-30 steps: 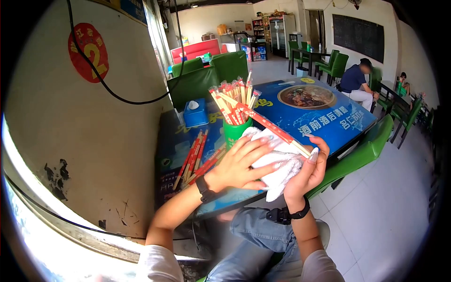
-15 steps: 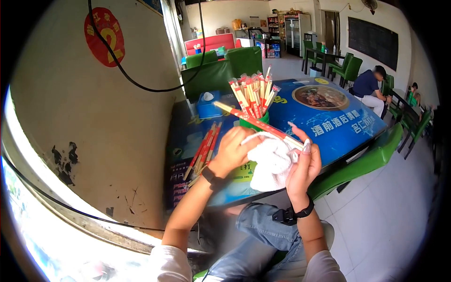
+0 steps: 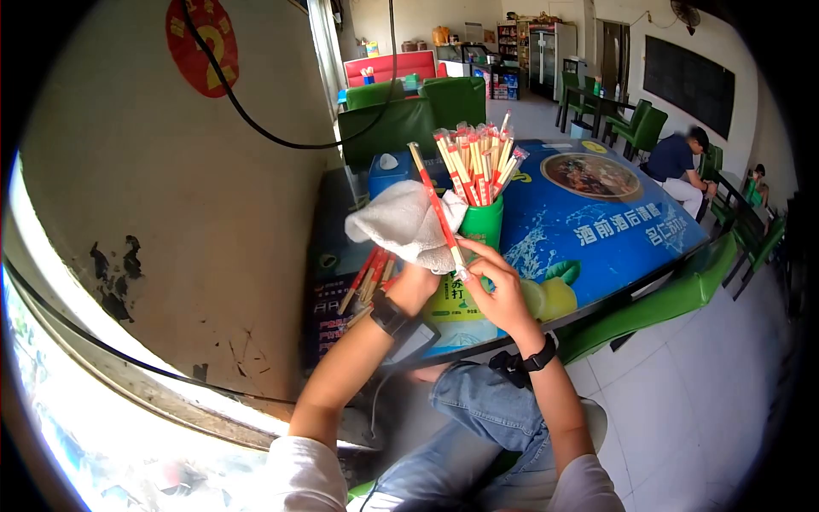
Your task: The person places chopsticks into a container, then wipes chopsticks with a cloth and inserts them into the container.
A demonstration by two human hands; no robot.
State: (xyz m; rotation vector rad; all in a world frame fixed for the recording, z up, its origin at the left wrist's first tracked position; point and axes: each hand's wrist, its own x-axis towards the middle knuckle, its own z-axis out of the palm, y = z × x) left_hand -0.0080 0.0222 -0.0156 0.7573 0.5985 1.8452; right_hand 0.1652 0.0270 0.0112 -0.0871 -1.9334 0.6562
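Observation:
My right hand (image 3: 493, 290) pinches the lower end of a pair of wrapped chopsticks (image 3: 441, 216) with a red paper band; they stand tilted with the top leaning left. A white cloth (image 3: 394, 220) is draped over my left hand (image 3: 415, 286), which grips it from below, its fingers mostly hidden. The cloth lies against the chopsticks. Just behind, a green holder (image 3: 483, 224) is packed with wrapped chopsticks (image 3: 478, 162), upright and fanned out. Several more red-banded chopsticks (image 3: 368, 277) lie on the table to the left of the cloth, partly covered by it.
The blue printed table (image 3: 546, 247) carries a blue tissue box (image 3: 388, 173), partly behind the cloth. A green chair (image 3: 674, 286) stands along its right side. The wall (image 3: 247, 213) borders the left, with a black cable (image 3: 281, 143) hanging down. A seated person (image 3: 678, 166) is farther back right.
The cloth has moved left off the right hand and opened out over my left hand. The chopsticks have swung more upright. My right hand has shifted left, and the view has tilted slightly.

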